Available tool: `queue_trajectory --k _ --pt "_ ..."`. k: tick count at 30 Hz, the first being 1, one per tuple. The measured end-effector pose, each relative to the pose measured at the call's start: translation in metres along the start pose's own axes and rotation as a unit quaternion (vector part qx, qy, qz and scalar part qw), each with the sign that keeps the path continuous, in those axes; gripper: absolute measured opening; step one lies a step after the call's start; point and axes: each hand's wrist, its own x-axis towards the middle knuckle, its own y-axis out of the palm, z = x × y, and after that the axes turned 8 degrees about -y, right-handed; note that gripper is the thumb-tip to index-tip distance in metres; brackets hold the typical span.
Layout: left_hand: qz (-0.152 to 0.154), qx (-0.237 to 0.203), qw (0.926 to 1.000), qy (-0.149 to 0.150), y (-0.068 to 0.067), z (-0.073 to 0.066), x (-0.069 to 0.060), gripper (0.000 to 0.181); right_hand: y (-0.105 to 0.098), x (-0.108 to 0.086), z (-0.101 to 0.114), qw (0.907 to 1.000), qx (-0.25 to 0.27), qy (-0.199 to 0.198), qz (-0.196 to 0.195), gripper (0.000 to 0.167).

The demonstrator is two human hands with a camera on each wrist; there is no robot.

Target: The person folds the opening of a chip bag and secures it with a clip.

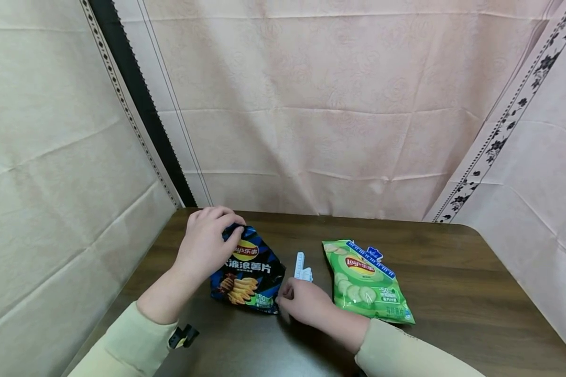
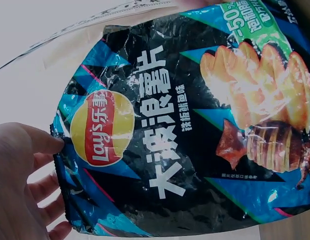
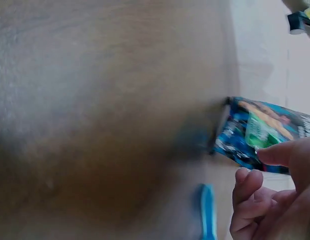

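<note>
Head view: left hand (image 1: 209, 240) pinches the black-and-blue foil bag (image 1: 248, 275); right hand (image 1: 305, 300) half-curled, hold unclear; uneven grip could drop it.

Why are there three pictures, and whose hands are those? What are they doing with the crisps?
There's no robot here, just a person's two bare hands. The wide picture comes from a camera on their head; the other two come from cameras on their wrists, so those look closer. On the wooden table lie a green chip bag and a small light-blue thing. The left hand holds the dark chip bag by its top edge. The right hand is at that bag's bottom corner, but I can't tell if it's gripping.
</note>
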Motion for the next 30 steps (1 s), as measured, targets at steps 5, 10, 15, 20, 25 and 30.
queue_trajectory --k 5,10,15,20,25,30 --pt "0.001 0.004 0.9998 -0.018 -0.001 -0.002 0.0 0.012 -0.02 -0.007 0.001 0.999 0.03 -0.019 -0.027 0.021" --pt "0.001 0.005 0.9997 -0.025 -0.001 -0.004 0.0 0.013 -0.035 -0.012 0.004 0.9935 0.067 -0.06 -0.07 0.021" --pt "-0.001 0.006 0.9997 -0.026 -0.001 -0.005 0.0 0.013 -0.043 -0.011 0.008 0.9877 0.069 -0.095 -0.103 0.017" --pt "-0.003 0.006 0.9996 -0.026 0.0 -0.005 0.001 0.013 -0.043 -0.009 0.012 0.987 0.069 -0.096 -0.109 0.018" --pt "-0.003 0.005 0.9995 -0.03 0.0 -0.005 0.001 0.013 -0.043 -0.005 0.013 0.987 0.068 -0.094 -0.112 0.019" --pt "-0.004 0.007 0.9994 -0.034 0.0 -0.005 -0.001 0.013 -0.043 -0.002 0.013 0.9879 0.061 -0.092 -0.109 0.018"
